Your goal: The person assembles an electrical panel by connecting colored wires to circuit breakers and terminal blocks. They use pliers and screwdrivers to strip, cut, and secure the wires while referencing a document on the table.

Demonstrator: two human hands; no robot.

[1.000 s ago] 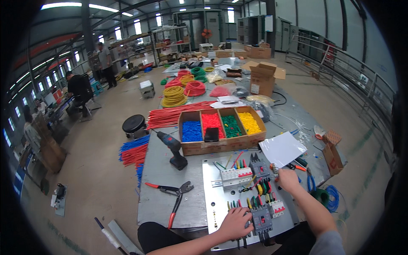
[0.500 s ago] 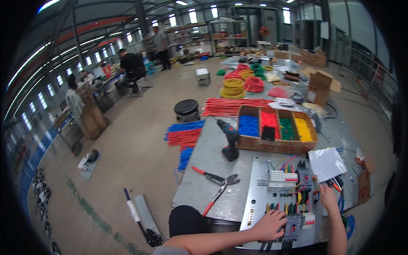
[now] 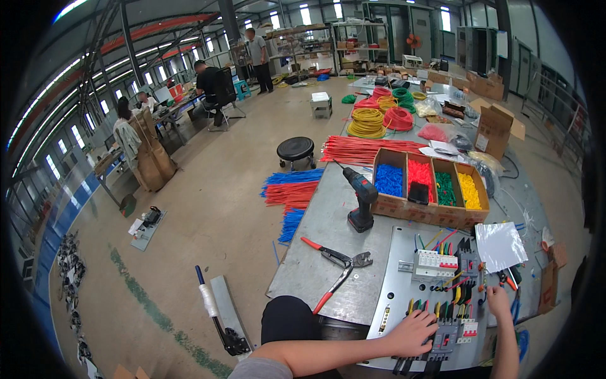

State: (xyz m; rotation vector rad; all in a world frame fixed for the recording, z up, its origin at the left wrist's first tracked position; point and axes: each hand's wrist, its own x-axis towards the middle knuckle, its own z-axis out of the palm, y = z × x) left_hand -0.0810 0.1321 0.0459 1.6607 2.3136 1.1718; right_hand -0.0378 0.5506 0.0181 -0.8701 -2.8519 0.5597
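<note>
Left hand [image 3: 409, 335] palm down, fingers part-spread over the grey breaker [image 3: 447, 339], probably steadying the mounting plate [image 3: 404, 250]; any grip beneath is hidden | right hand [image 3: 499, 302] curled narrow beside the plate's right edge, contents cannot be told | plate at the surface's [image 3: 297, 278] near edge, long axis running away from the person, far end toward the divided box [image 3: 429, 213]
</note>
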